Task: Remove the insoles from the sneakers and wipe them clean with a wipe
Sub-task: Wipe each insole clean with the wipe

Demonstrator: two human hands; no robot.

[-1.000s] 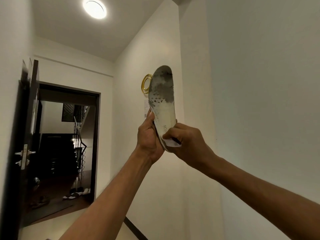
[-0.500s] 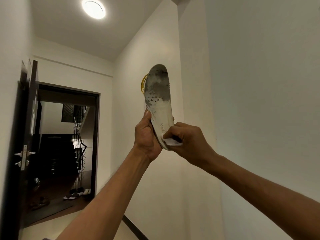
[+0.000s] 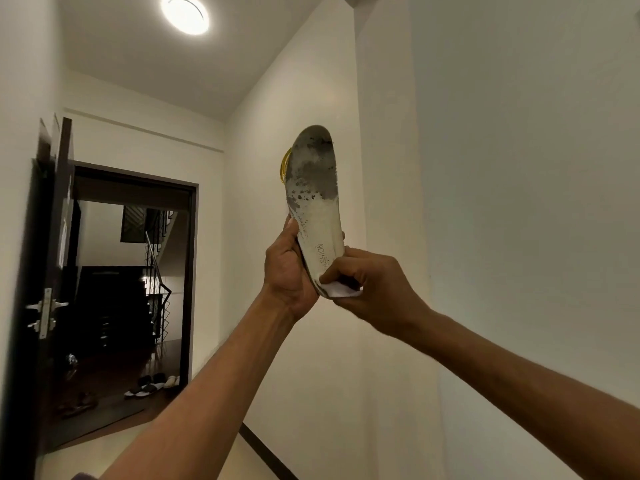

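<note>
The insole (image 3: 313, 199) was held upright in the air, close before the pale wall (image 3: 519, 168) on the right. Free space was seen to its left toward the open doorway (image 3: 138, 289) and above toward the ceiling light (image 3: 185, 13). Its heel end was gripped by the left hand (image 3: 287, 271), thumb laid along the left edge and fingers curled behind. The right hand (image 3: 367, 289) was closed round a white wipe (image 3: 341, 289), which was pressed against the heel end. Most of the wipe was covered by the fingers, and only a folded corner could be seen. A gold ring (image 3: 285, 166) on the wall was largely hidden behind the insole's toe. The room past the dark door (image 3: 52, 271) was too dim to be made out, apart from slippers (image 3: 152, 386) on its floor. The insole's toe half was stained dark grey, the heel half was off-white, and printed letters there were partly covered.
</note>
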